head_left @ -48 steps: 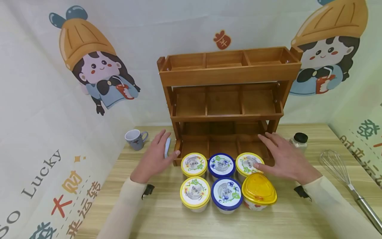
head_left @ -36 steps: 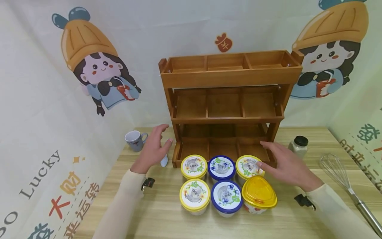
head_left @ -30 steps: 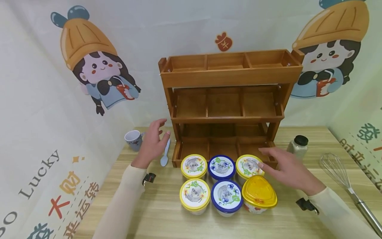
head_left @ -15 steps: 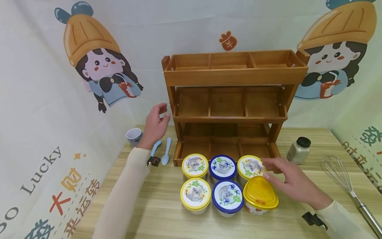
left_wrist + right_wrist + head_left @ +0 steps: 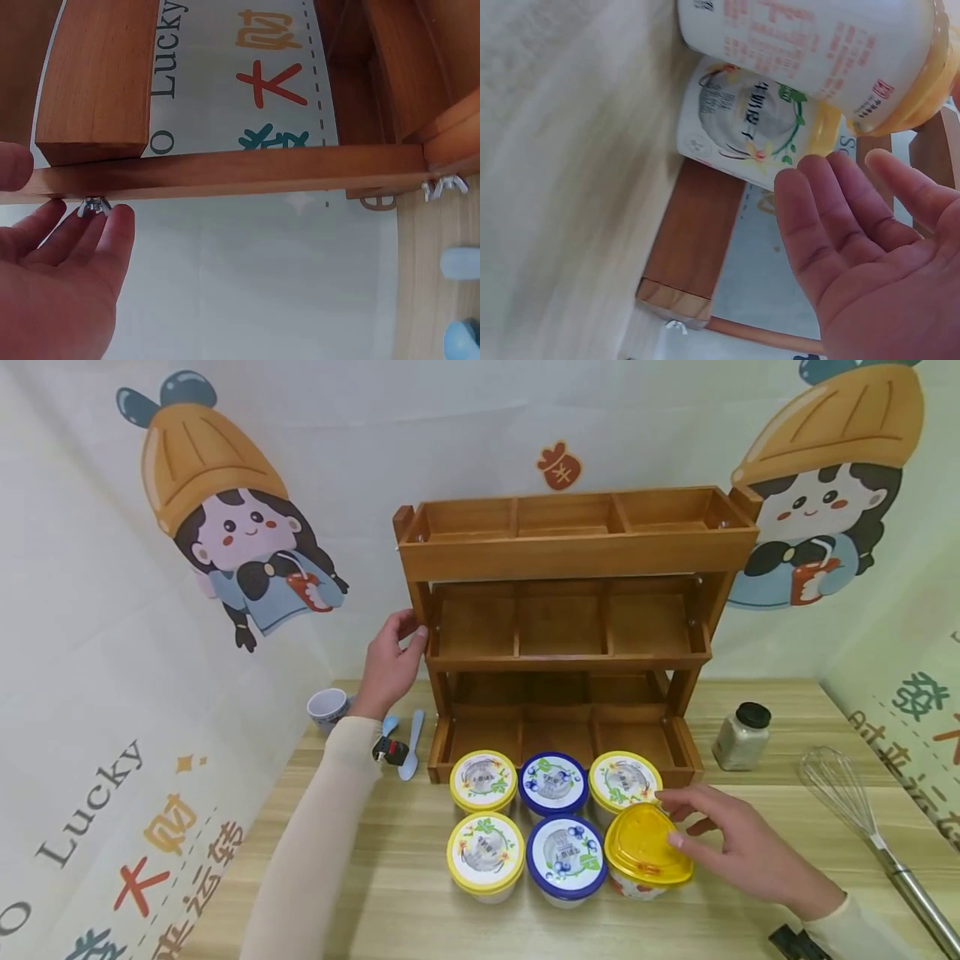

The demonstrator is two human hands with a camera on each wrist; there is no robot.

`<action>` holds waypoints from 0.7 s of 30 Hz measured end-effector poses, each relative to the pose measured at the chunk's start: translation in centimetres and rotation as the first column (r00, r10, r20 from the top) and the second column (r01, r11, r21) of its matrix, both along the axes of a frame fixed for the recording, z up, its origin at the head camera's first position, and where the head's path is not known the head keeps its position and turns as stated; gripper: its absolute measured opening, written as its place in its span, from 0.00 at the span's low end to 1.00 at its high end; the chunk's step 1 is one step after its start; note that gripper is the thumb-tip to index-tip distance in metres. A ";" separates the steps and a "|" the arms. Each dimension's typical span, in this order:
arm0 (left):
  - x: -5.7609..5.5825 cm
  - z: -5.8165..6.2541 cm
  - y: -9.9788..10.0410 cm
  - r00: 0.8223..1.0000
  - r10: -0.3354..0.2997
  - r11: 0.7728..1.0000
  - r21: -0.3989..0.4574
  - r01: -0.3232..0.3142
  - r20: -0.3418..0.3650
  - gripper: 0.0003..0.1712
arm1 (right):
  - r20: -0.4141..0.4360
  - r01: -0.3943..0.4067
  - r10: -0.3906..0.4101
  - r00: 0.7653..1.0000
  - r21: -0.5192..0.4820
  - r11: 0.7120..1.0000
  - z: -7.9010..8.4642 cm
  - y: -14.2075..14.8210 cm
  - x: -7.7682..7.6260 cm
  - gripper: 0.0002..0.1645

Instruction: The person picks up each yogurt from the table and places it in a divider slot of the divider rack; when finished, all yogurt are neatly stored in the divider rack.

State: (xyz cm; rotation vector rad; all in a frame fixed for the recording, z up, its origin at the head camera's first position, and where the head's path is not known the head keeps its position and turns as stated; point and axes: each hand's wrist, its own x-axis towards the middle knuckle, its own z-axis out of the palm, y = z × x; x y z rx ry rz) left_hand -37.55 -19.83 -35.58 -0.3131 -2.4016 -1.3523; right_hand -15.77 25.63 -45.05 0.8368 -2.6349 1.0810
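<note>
My left hand (image 5: pixel 392 664) is at the left upright of a brown wooden three-tier shelf (image 5: pixel 577 558). In the left wrist view, its fingertips are close to a wing nut (image 5: pixel 94 206) on the upright (image 5: pixel 262 172), and the thumb lies across the wood; whether it presses is unclear. My right hand (image 5: pixel 753 852) has its thumb and fingers spread beside a tub with a yellow triangular lid (image 5: pixel 648 843). The thumb overlaps that lid's right edge; contact cannot be told. Behind it stands a round yellow-rimmed tub (image 5: pixel 625 778); in the right wrist view that tub (image 5: pixel 742 120) is near my fingertips.
More round tubs stand before the shelf, including a blue-rimmed tub (image 5: pixel 566 857) and a yellow-rimmed tub (image 5: pixel 485 853). On the left are a mug (image 5: pixel 327 708) and a light-blue spoon (image 5: pixel 411 747). A black-capped jar (image 5: pixel 742 739) and a whisk (image 5: pixel 847 793) lie to the right.
My left hand has moved up from beside the lowest tier to the shelf's left upright. My right hand has come down and nearer, from the back yellow-rimmed tub to the triangular-lidded one.
</note>
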 end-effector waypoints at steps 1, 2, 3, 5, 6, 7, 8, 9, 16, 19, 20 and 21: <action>0.0 0.0 0.0 1.000 0.004 1.000 0.002 -0.004 0.001 0.30 | 0.009 -0.010 0.010 1.000 -0.008 1.000 -0.2 0.0 0.1 0.22; -0.1 0.0 0.0 1.000 0.011 1.000 0.005 -0.011 0.002 0.30 | 0.021 -0.020 0.020 1.000 -0.016 1.000 -0.3 0.1 0.2 0.23; -0.2 0.0 0.0 1.000 0.016 1.000 0.008 -0.016 0.001 0.29 | 0.033 -0.031 0.032 0.999 -0.025 0.999 -0.5 0.1 0.3 0.23; -0.3 0.1 0.0 1.000 0.025 1.000 0.015 -0.025 0.001 0.28 | 0.050 -0.049 0.051 0.997 -0.041 0.998 -0.7 0.2 0.4 0.25; -0.4 0.1 0.0 1.000 0.025 0.999 0.023 -0.025 0.000 0.28 | 0.058 -0.055 0.058 0.997 -0.046 0.997 -0.8 0.2 0.5 0.27; -0.5 0.2 0.0 1.000 0.022 0.999 0.029 -0.022 0.000 0.28 | 0.069 -0.059 0.062 0.996 -0.050 0.997 -0.9 0.3 0.5 0.29; -0.6 0.2 0.0 1.000 0.015 0.999 0.034 -0.015 0.001 0.28 | 0.080 -0.062 0.066 0.995 -0.054 0.997 -0.9 0.3 0.6 0.31; -0.6 0.3 0.1 1.000 0.008 0.999 0.036 -0.008 0.004 0.28 | 0.088 -0.065 0.070 0.994 -0.060 0.996 -1.0 0.3 0.6 0.34; -1.0 0.3 0.0 1.000 -0.005 0.999 0.035 0.004 0.028 0.27 | 0.184 -0.061 0.075 0.980 -0.083 0.995 -1.1 0.1 1.0 0.55; -1.1 0.3 -0.1 0.999 -0.004 0.999 0.035 0.003 0.039 0.27 | 0.201 -0.056 0.069 0.977 -0.073 0.996 -1.0 -0.1 1.2 0.56; -1.1 0.3 -0.2 0.999 -0.005 0.999 0.034 0.003 0.040 0.27 | 0.209 -0.049 0.063 0.976 -0.071 0.996 -0.9 -0.2 1.2 0.56; -1.1 0.4 -0.2 0.999 -0.006 0.999 0.033 0.004 0.042 0.27 | 0.214 -0.039 0.052 0.975 -0.066 0.997 -0.9 -0.4 1.3 0.57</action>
